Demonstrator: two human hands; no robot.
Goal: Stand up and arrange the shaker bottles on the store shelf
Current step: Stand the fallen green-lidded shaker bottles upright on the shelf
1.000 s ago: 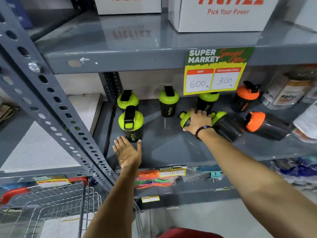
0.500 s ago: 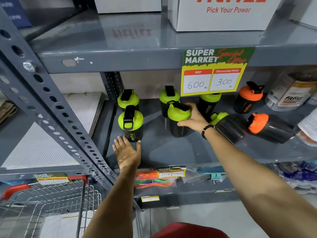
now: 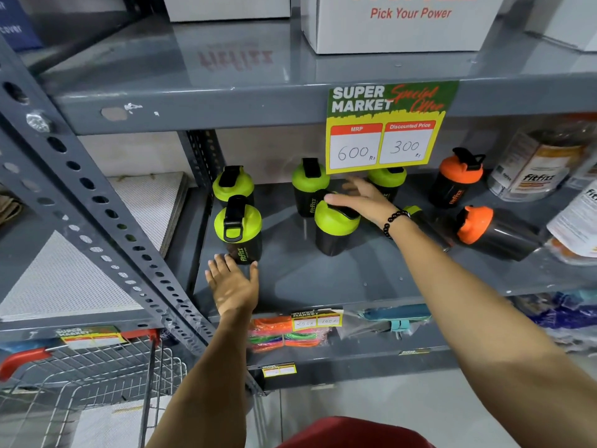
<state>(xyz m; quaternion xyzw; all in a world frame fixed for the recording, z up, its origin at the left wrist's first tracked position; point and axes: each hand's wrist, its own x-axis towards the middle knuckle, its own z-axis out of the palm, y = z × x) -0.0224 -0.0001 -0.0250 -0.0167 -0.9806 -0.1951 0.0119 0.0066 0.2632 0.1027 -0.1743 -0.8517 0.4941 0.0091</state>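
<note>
Five green-lid shaker bottles stand up on the shelf (image 3: 323, 279) now, and one orange-lid bottle (image 3: 455, 179) stands at the back. I see two more lying on their sides: a green one (image 3: 420, 218) partly hidden behind my right wrist, and an orange one (image 3: 494, 231) just beside it.

My right hand (image 3: 361, 198) is spread wide, fingers loose, resting on the black cap of the front middle bottle (image 3: 336, 231). It does not grip it. That bottle stands upright in front of another green one (image 3: 308, 185). My left hand (image 3: 234, 282) lies flat and open on the shelf, fingertips near the base of the front left bottle (image 3: 239, 231). It holds nothing.

I think the step now is letting go of the bottle I stood up. Next I should reach right for the lying green bottle, grab its body, tip it up, and set it in the row without bumping the others.

I can read "fitfizz" on the bottles and on a big jar (image 3: 536, 169) at the right. The box (image 3: 407, 21) above says "Pick Your Power". The price sign (image 3: 387, 127) says "SUPER MARKET", "MRP 600" and "Discounted Price 300".
</note>
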